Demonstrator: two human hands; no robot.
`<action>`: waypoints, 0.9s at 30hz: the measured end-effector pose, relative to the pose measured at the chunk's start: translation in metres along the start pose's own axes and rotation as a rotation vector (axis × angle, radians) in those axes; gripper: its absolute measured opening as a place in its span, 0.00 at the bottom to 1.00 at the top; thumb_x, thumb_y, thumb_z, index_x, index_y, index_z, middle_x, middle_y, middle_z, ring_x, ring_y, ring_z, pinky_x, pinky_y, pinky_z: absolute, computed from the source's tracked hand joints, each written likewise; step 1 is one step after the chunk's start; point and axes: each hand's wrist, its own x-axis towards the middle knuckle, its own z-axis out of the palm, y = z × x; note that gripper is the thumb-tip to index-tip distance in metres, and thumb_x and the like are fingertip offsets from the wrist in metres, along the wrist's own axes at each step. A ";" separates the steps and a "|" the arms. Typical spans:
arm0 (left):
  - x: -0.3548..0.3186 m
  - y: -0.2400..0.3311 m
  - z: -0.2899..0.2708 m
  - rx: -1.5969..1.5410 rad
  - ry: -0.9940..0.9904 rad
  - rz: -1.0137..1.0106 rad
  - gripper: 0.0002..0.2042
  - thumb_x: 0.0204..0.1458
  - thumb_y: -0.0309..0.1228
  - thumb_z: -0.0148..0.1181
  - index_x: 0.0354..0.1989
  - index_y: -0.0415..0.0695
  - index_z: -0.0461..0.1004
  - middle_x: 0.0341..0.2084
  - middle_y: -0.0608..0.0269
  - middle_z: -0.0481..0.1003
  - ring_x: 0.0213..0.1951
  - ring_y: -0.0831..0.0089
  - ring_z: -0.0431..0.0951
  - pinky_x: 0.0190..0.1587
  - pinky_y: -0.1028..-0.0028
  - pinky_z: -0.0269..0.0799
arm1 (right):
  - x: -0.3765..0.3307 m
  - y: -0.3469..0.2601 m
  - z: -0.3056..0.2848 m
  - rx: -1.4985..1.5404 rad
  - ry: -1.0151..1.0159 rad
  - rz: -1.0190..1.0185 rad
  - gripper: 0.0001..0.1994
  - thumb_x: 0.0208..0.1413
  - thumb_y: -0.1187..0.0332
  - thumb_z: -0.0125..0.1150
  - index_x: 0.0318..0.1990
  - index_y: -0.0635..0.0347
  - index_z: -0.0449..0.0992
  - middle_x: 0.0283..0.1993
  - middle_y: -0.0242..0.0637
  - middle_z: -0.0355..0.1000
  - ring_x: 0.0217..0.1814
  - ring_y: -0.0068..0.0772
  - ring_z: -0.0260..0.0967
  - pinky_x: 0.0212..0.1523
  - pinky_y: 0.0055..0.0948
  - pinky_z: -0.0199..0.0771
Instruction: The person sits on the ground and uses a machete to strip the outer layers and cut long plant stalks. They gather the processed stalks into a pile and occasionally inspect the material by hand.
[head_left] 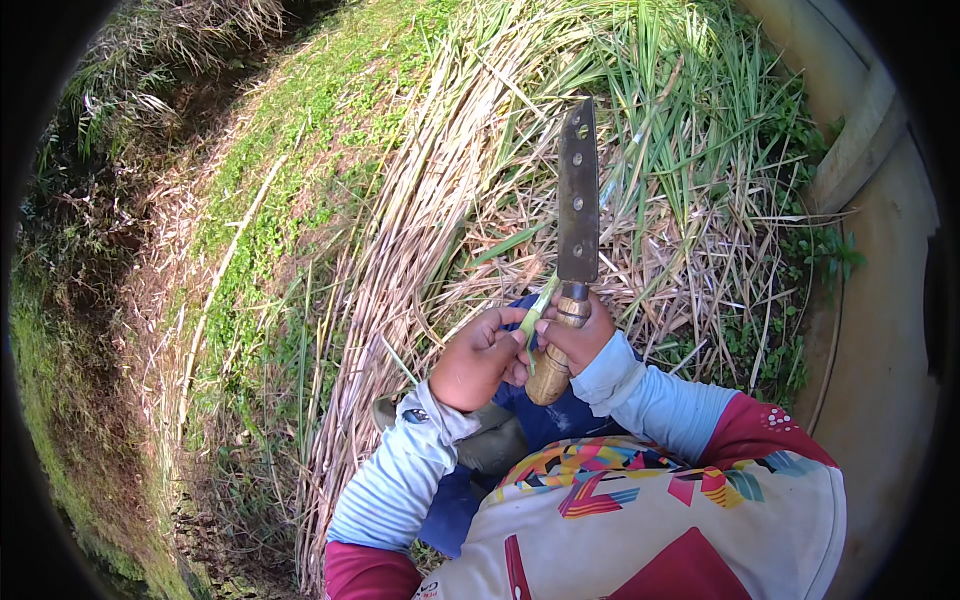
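In front of my body, my right hand (590, 340) is closed around the wooden handle of a knife (577, 200). Its broad dark blade, with several holes along it, points away from me. My left hand (468, 362) pinches a pale green stalk (541, 302) whose upper end lies close to the base of the blade. The right thumb and fingertips also seem to touch the stalk beside the handle. Some of the fingers of both hands are hidden behind what they hold.
Dry cut stalks (400, 240) lie in a long heap beyond and left of my hands. Green leafy blades (690, 110) cover the far right. A tan wall-like surface (880, 330) curves along the right edge. Low grass (270, 210) grows at left.
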 end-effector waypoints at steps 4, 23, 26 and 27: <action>-0.001 0.004 0.007 0.138 0.018 -0.007 0.16 0.65 0.30 0.49 0.58 0.37 0.66 0.28 0.65 0.75 0.24 0.81 0.75 0.29 0.81 0.73 | 0.003 0.009 -0.007 -0.113 0.011 -0.022 0.17 0.46 0.79 0.64 0.44 0.63 0.67 0.33 0.32 0.71 0.31 0.24 0.71 0.32 0.29 0.75; 0.039 -0.033 -0.026 0.891 0.360 0.217 0.14 0.63 0.35 0.46 0.36 0.38 0.76 0.21 0.54 0.73 0.24 0.61 0.74 0.32 0.65 0.68 | 0.048 -0.056 -0.097 -0.388 0.152 -0.065 0.21 0.45 0.78 0.69 0.48 0.63 0.69 0.32 0.34 0.72 0.29 0.27 0.72 0.31 0.30 0.77; 0.048 -0.037 -0.032 0.725 0.332 0.153 0.15 0.62 0.35 0.47 0.35 0.38 0.77 0.26 0.44 0.76 0.29 0.49 0.77 0.35 0.57 0.70 | 0.033 -0.070 -0.081 -0.625 0.120 -0.104 0.20 0.47 0.71 0.71 0.46 0.65 0.69 0.32 0.34 0.74 0.31 0.31 0.73 0.33 0.33 0.76; 0.051 -0.041 -0.037 0.759 0.336 0.200 0.14 0.63 0.34 0.46 0.35 0.40 0.77 0.24 0.50 0.76 0.23 0.57 0.76 0.31 0.61 0.70 | 0.021 -0.071 -0.073 -0.815 0.086 -0.214 0.20 0.48 0.69 0.71 0.46 0.64 0.69 0.32 0.35 0.74 0.31 0.33 0.74 0.34 0.34 0.76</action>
